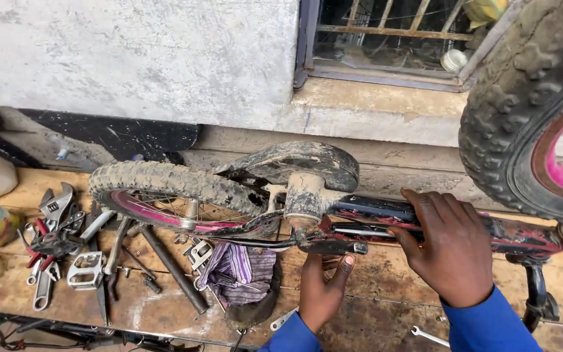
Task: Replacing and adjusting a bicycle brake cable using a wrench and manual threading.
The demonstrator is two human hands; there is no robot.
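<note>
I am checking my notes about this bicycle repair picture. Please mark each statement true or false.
1. The right hand rests on the dirty bicycle frame. True.
2. The left hand holds a hammer. False: it is at the crank arm under the frame.
3. The wheel rim is green. False: it is pink.
4. Wrenches lie on the wooden board at left. True.
5. A striped cloth lies under the small wheel. True.
</note>
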